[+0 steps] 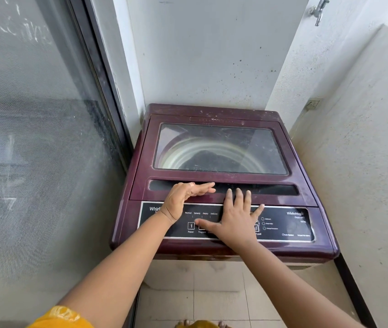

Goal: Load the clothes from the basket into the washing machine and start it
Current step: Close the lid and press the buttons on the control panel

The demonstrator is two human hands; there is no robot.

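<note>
Lid [283, 200] on the washer [325, 245] is shut, so nothing's gone in yet by the look of it. Basket and clothes aren't in view. There's a dark patch down in the drum behind the dusty window [221, 150], but I can't tell what it is.

About the lid: it's a rigid plastic frame with a glass pane, so my guess is it's stiff and a bit weighty rather than flimsy. I'd also guess it hinges at the back, near the wall. The place to grab is the long dark recess [259, 188] along its front edge. Hook fingers in there and lift, and keep off the glass. It looks grimy, so maybe a little slick.

Left hand [183, 197] is at the left end of that recess, fingers straight and together, pointing sideways along it and gripping nothing. Whether the tips are tucked under the lip, I can't tell. Right hand [235, 223] is spread wide and flat — palm over the panel [287, 223], fingertips reaching the lid's front strip just below the recess. It holds nothing either.
</note>
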